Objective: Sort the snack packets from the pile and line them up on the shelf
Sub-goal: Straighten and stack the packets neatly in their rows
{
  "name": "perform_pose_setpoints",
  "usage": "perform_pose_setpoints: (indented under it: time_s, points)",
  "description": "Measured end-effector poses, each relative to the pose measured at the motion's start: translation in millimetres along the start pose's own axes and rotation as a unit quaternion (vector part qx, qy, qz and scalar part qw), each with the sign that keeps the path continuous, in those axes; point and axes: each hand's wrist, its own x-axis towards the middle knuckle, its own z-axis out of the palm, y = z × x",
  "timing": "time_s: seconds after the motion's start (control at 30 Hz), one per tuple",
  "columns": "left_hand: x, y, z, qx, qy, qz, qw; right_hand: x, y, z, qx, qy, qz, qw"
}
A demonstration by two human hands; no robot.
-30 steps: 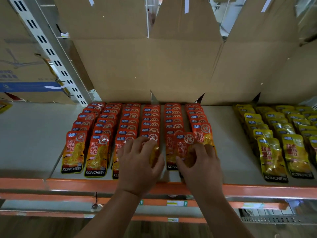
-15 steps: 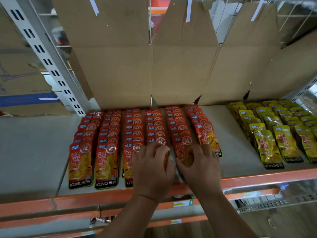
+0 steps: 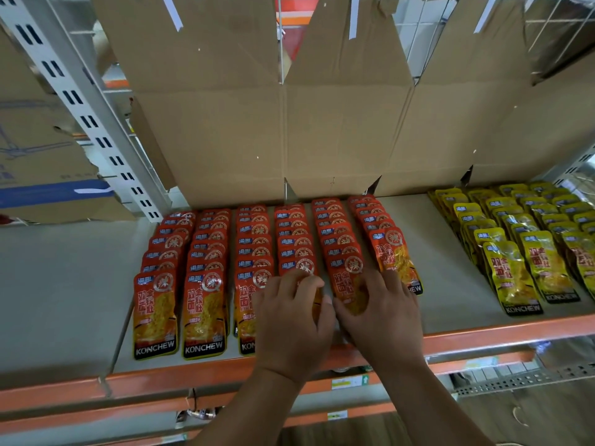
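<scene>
On the shelf [image 3: 450, 268], red snack packets [image 3: 206, 304] are laid in six overlapping columns, with yellow packets [image 3: 547, 268] set well apart to the right. The front packets of the fourth and fifth columns are covered by the left hand [image 3: 293, 320] and the right hand [image 3: 383, 313]. The right fingers are laid nearly straight on their packet; a grip by the bent left fingers cannot be confirmed.

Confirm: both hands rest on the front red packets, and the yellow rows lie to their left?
No: the head view shows the yellow rows to the right of the red rows. The left hand and right hand do rest on front red packets.
</scene>
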Motion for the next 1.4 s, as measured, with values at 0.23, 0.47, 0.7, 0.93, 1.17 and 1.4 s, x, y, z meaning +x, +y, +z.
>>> perform_pose_setpoints:
  time_s: [0.23, 0.47, 0.7, 0.93, 1.17, 1.4]
  points:
    - [-0.8, -0.3, 0.6, 0.007, 0.001, -0.002, 1.000, 0.9, 1.7, 0.8, -0.003, -0.002, -0.002, 1.000]
    - [-1.0, -0.5, 1.5, 0.015, -0.001, -0.006, 1.000, 0.4, 3.2, 1.1, 0.014, 0.005, 0.005, 1.000]
    - [-0.9, 0.6, 1.0, 0.016, 0.003, -0.005, 1.000, -1.7, 6.2, 3.7, 0.037, 0.031, 0.011, 0.999]
    - [-1.3, 0.1, 0.4, 0.024, 0.000, -0.005, 1.000, -1.7, 8.9, 7.4, 0.036, 0.043, 0.001, 0.998]
    - [-2.3, 0.2, 1.8, 0.057, -0.006, -0.026, 0.998, -2.6, 11.2, 2.6, 0.047, 0.029, -0.042, 0.998]
    - [-2.2, 1.7, 4.7, 0.084, 0.032, -0.030, 0.996, -3.2, 18.5, 0.0, 0.080, -0.006, -0.090, 0.993]
